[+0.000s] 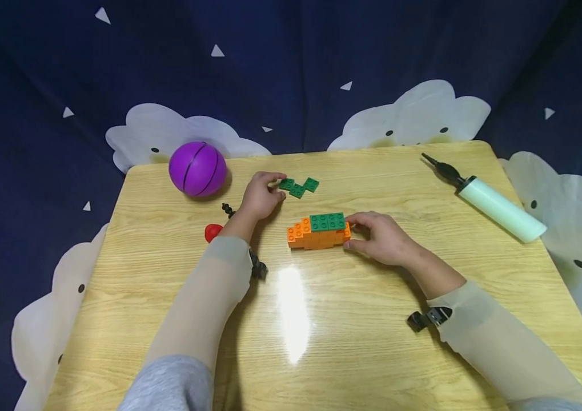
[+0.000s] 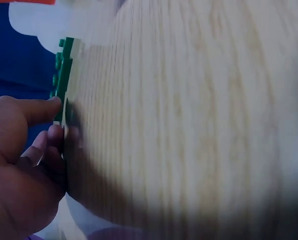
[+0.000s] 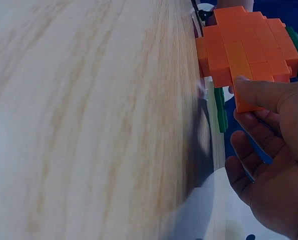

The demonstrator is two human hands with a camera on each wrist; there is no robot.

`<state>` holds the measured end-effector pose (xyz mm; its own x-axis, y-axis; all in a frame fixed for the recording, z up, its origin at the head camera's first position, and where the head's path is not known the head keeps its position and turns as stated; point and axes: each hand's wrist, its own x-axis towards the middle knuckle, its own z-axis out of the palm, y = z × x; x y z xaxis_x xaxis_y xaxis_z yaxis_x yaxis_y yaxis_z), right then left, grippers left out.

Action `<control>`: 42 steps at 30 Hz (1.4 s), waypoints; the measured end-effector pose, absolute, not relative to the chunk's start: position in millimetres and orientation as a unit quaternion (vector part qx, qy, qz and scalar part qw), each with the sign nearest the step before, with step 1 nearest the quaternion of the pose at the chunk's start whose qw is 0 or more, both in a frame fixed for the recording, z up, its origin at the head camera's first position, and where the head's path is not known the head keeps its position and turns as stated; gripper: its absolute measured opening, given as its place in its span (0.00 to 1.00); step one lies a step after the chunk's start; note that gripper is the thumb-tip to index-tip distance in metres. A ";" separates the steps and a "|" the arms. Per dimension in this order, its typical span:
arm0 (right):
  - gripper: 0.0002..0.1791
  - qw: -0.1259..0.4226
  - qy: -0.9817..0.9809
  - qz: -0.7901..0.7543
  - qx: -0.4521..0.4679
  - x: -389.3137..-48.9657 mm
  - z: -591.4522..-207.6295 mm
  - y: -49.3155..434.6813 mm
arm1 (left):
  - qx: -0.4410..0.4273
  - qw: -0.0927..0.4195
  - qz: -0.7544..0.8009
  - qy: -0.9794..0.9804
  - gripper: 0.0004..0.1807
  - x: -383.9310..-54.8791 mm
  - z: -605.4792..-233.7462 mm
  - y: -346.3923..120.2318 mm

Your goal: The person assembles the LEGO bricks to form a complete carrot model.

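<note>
My right hand pinches the right end of an orange toy-brick build between thumb and fingers. The build has stepped ends, with green bricks across its top. In the right wrist view, its orange side faces the camera above the thumb. My left hand is farther back, its thumb and fingers around the left end of a staggered row of flat green bricks. The left wrist view shows the thumb against these green bricks, with the other fingertips close to the tabletop.
Behind the left hand sits a purple ball. A red object and a black twisted piece lie beside the left forearm. A pale green hand pump with a black nozzle lies at the right edge of the wooden table.
</note>
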<state>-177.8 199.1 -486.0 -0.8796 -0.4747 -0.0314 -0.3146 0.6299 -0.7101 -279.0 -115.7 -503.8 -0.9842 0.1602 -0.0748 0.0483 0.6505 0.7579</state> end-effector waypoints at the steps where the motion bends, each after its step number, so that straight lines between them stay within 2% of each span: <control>1: 0.29 0.107 0.896 -0.371 -0.221 -177.9 -486.6 199.0 | 0.058 0.069 0.404 0.910 0.26 -279.5 -504.1 -116.0; 6: 0.28 0.109 0.893 -0.376 -0.220 -177.8 -486.4 198.1 | 0.061 0.076 0.356 0.929 0.28 -281.6 -504.7 -116.6; 10: 0.28 0.113 0.892 -0.380 -0.217 -177.5 -485.8 198.2 | 0.061 0.072 0.341 0.935 0.26 -282.6 -505.6 -115.1; 19: 0.29 0.118 0.891 -0.378 -0.222 -178.9 -484.1 196.9 | 0.042 0.078 0.362 0.928 0.17 -277.9 -503.7 -115.6; 42: 0.30 0.110 0.894 -0.374 -0.220 -176.2 -487.7 198.5 | 0.037 0.078 0.437 0.896 0.16 -250.4 -493.4 -132.1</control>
<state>-176.2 198.5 -487.7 -0.8794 -0.4751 -0.0315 -0.3111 0.6234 -0.7173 -250.4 -132.1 -493.4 -0.9851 0.1348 -0.1067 -0.0011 0.6160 0.7878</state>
